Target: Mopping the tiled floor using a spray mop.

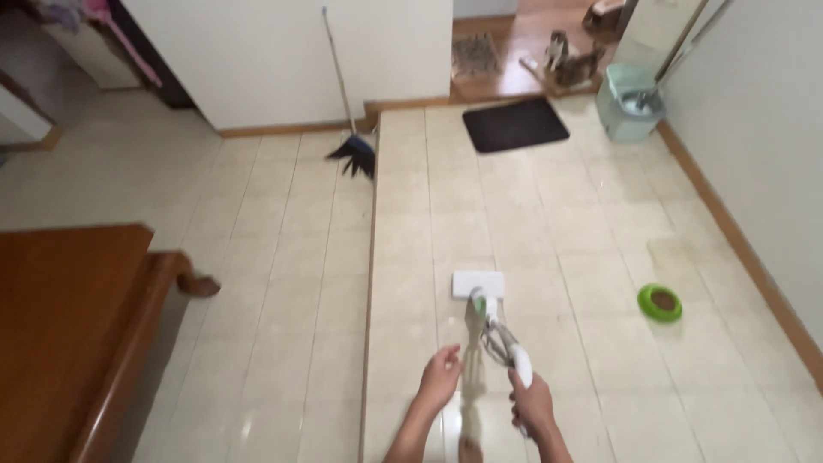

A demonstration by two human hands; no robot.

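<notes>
The flat mop (484,296) is gripped at its handle by the right hand (531,403), while the left hand (441,377) is held open beside it, above the tiled floor (549,223).

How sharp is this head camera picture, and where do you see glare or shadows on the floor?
In the head view, the whole picture is soft, with the mop handle smeared and both hands slightly blurred; the left hand is open beside it, the right hand grips the handle. Pale glare sits on the tile floor near the bottom edge. A faint shadow falls below the hands. Wall lines lean outward, suggesting wide-angle distortion.
</notes>
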